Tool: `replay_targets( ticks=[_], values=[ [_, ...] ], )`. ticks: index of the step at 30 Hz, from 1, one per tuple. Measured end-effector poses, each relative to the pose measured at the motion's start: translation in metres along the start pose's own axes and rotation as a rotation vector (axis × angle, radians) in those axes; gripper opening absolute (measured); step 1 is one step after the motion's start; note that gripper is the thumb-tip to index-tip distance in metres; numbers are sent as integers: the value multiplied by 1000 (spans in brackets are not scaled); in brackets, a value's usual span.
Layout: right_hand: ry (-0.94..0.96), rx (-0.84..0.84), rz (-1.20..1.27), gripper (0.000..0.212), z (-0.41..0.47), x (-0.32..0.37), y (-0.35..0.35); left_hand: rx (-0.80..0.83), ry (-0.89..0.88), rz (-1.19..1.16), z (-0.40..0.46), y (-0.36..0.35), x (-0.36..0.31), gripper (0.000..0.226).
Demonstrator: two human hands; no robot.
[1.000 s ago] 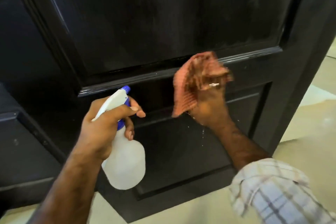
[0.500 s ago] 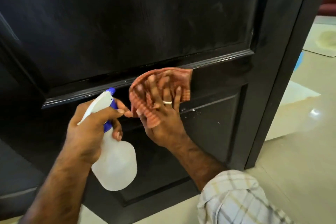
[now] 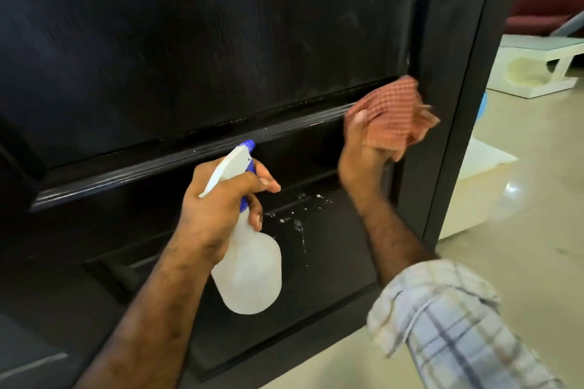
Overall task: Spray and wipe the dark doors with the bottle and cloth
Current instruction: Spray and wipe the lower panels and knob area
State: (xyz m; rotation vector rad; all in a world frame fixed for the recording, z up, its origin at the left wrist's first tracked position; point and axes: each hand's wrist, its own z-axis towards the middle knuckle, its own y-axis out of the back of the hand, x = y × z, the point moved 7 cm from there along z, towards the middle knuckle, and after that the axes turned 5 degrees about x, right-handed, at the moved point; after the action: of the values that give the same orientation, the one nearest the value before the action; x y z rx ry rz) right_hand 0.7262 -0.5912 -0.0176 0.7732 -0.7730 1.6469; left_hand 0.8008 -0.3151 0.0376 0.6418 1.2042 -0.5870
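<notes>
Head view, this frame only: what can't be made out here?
- Spray bottle neck and trigger: covered by the left hand.
- Right hand fingers: wrapped in the cloth.
- Door top and handle: cut off by the frame edges.
- Bottle's liquid level: unreadable.

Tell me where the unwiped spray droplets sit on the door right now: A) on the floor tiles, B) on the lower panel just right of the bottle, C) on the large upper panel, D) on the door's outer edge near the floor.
B: the white droplets cling to the lower panel, just right of the spray bottle, while the right hand holds the checked cloth higher up by the moulding.
</notes>
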Motion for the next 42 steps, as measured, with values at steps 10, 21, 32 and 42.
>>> replay_targets(
  ticks=[10,21,32,42],
  values=[
    [676,392,-618,65,-13,-49,29,67,-19,29,13,-21,8,18],
    [238,262,-214,53,-37,-31,2,148,-29,19,48,-76,12,17],
    [-207,46,-92,86,77,-104,104,193,-8,47,71,-98,16,14],
    [112,157,-146,75,124,19,52,215,-39,-16,86,-115,1,5]
  ],
)
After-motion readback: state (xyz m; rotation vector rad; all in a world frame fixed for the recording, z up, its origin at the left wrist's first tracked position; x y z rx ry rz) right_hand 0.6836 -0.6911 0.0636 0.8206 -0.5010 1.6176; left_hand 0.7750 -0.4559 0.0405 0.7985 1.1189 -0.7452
